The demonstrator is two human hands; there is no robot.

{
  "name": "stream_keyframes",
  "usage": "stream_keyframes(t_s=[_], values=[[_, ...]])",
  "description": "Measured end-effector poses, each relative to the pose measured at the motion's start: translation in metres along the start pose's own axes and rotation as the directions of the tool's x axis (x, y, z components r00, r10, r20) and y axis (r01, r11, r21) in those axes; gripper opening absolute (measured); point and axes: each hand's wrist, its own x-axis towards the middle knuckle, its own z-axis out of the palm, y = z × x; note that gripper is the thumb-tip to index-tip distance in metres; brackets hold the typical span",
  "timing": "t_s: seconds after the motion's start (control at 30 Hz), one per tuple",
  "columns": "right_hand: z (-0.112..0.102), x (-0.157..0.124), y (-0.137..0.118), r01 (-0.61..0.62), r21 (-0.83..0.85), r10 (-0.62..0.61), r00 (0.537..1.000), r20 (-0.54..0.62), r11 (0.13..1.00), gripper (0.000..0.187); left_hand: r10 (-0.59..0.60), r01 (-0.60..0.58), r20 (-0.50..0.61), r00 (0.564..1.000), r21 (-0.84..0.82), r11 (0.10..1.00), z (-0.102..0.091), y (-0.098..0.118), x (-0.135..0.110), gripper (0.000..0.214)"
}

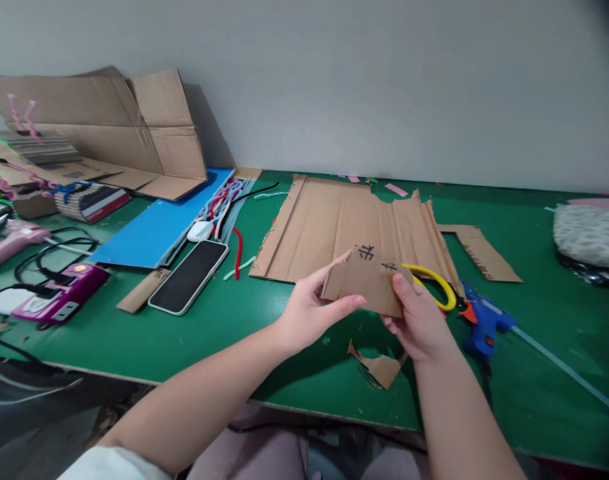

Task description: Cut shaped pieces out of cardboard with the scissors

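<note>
Our forearms [464, 400] reach over the near edge of the green table [219, 337]. We pinch a marked cardboard piece [364, 287] above the table's middle: the left hand [317, 313] sets its thumb across the face, fingers closed behind; the right hand [419, 313] closes thumb and fingers on the opposite end. Below, toward the near edge, lies a curved cardboard scrap [384, 371]; toward the far edge, a large cardboard sheet [324, 227]; toward the right, a blue glue gun [484, 320].

Gap beside phone [188, 277], perhaps scissors [450, 293] blocking right
</note>
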Motion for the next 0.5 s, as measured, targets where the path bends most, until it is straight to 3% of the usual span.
stream_keyframes(t_s=[0.13, 0.27, 0.5], values=[[0.001, -0.002, -0.005, -0.049, -0.026, 0.049, 0.999, -0.010, 0.998, 0.042, 0.054, -0.054, 0.000, 0.999, -0.002, 0.999, -0.002, -0.003, 0.001, 0.074], [-0.001, -0.002, -0.007, -0.064, -0.034, 0.063, 0.998, -0.012, 0.997, 0.040, 0.086, -0.085, 0.058, 0.995, -0.019, 0.996, -0.007, -0.006, 0.004, 0.073], [-0.010, -0.001, -0.011, -0.051, -0.037, 0.052, 0.998, 0.027, 0.998, 0.036, 0.058, -0.026, 0.233, 0.971, -0.137, 0.990, -0.013, -0.004, 0.009, 0.069]])
